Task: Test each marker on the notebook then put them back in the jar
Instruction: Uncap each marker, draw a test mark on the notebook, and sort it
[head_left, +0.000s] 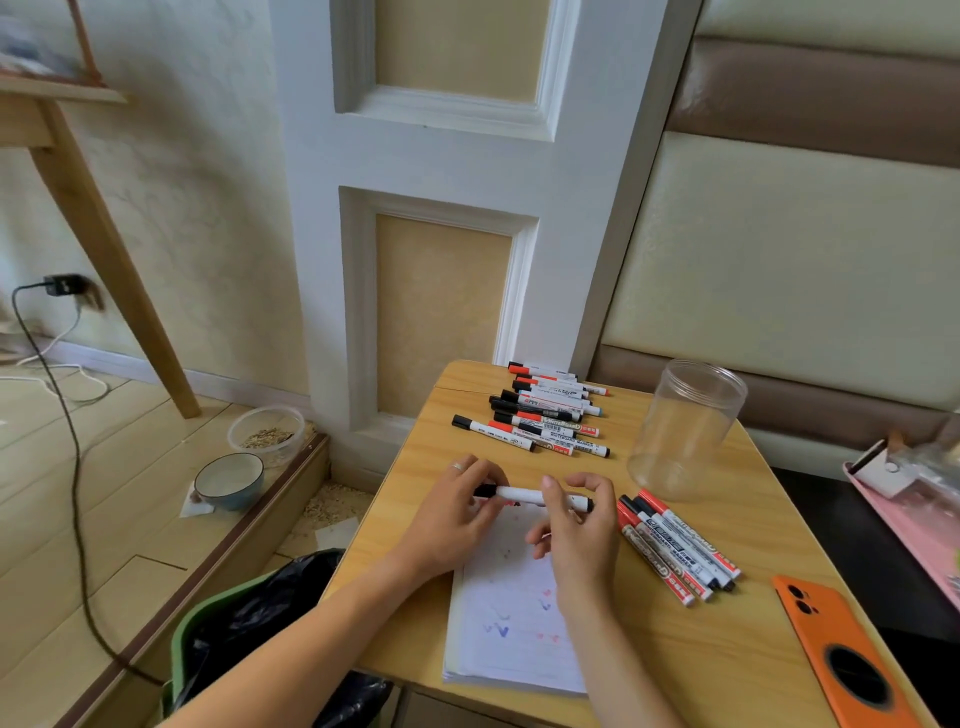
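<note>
Both hands hold one white marker (522, 495) with black ends level above the top of the notebook (511, 623). My left hand (457, 512) grips its left end, where the black cap is. My right hand (579, 525) pinches its right part with thumb and fingers. The notebook page carries faint blue and red test strokes. A row of several markers (540, 415) lies at the table's far side. Another bunch of several markers (675, 548) lies right of my right hand. The clear plastic jar (685, 431) stands without markers at the back right.
An orange phone (841, 649) lies face down at the wooden table's (415, 519) right front. A pink tray (914, 514) sits off the right edge. A green bin with a black bag (244, 613) stands left of the table. Two bowls (231, 478) and a cable are on the floor.
</note>
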